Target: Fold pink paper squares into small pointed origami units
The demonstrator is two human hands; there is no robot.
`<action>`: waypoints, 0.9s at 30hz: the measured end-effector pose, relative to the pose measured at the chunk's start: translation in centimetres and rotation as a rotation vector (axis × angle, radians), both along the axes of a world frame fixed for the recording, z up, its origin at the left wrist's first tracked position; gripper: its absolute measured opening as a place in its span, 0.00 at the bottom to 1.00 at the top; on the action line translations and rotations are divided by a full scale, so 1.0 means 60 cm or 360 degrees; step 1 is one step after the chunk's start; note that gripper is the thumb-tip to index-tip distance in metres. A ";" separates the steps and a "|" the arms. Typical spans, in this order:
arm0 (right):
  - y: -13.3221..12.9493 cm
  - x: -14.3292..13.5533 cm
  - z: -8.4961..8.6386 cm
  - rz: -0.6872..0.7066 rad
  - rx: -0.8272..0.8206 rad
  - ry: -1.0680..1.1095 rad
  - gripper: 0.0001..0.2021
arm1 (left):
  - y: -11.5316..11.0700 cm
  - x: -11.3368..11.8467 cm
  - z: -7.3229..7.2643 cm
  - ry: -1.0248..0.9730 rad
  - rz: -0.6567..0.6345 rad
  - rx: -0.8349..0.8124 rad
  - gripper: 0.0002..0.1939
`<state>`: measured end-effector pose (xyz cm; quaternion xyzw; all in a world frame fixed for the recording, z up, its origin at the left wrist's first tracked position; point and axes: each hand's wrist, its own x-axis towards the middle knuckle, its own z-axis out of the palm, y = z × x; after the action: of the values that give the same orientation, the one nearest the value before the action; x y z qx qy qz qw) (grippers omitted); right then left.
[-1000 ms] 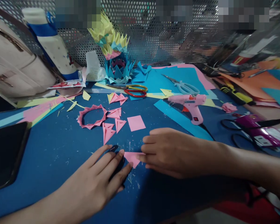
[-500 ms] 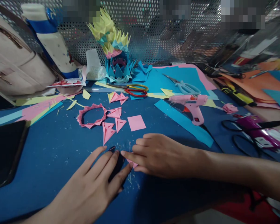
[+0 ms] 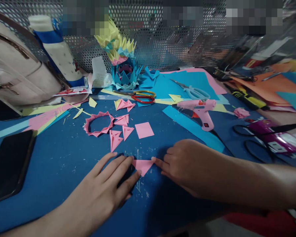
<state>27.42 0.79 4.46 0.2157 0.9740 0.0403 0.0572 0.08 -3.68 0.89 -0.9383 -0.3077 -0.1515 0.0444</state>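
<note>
A pink paper triangle [image 3: 143, 167], its long edge toward the back, lies flat on the blue table between my hands. My left hand [image 3: 106, 186] is open, fingers spread; a fingertip and the thumb press on the triangle's left side. My right hand [image 3: 181, 164] is closed except for the index finger, whose tip touches the right corner. Behind the triangle lies a pink paper square [image 3: 144, 130]. Folded pink paper pieces [image 3: 116, 142] sit to its left, beside a pink zigzag paper ring [image 3: 98, 133].
A pink glue gun [image 3: 199, 107] rests on the right, near a blue paper strip [image 3: 187, 124]. Scissors [image 3: 143, 98], pale blue-handled scissors [image 3: 196, 92] and a folded-paper model [image 3: 124, 70] are behind. A phone [image 3: 12, 164] lies left; a bottle [image 3: 60, 52] stands by a bag [image 3: 17, 72].
My right hand has moved right, its index finger sliding along the paper's edge to the right corner and uncovering the pink triangle. My left hand has stayed nearly in place.
</note>
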 end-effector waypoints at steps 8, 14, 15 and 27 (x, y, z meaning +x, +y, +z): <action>0.014 -0.017 0.023 -0.0138 0.0023 -0.0023 0.11 | 0.020 0.003 0.004 -0.0133 -0.0203 -0.0077 0.14; 0.058 -0.041 0.002 -0.0123 -0.0236 0.0306 0.18 | 0.030 0.013 0.000 -0.0231 -0.0162 -0.0039 0.12; 0.061 -0.042 -0.003 -0.0100 -0.0328 0.0292 0.19 | 0.032 0.014 -0.001 -0.0229 -0.0145 -0.0057 0.11; 0.064 -0.043 -0.021 -0.0050 -0.0583 0.0391 0.15 | 0.054 0.026 -0.002 -0.0267 -0.0089 -0.0122 0.09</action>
<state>24.84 4.60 3.18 0.2203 0.9612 -0.1647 -0.0232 1.62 -0.43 0.76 -0.9315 -0.2896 -0.2189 -0.0218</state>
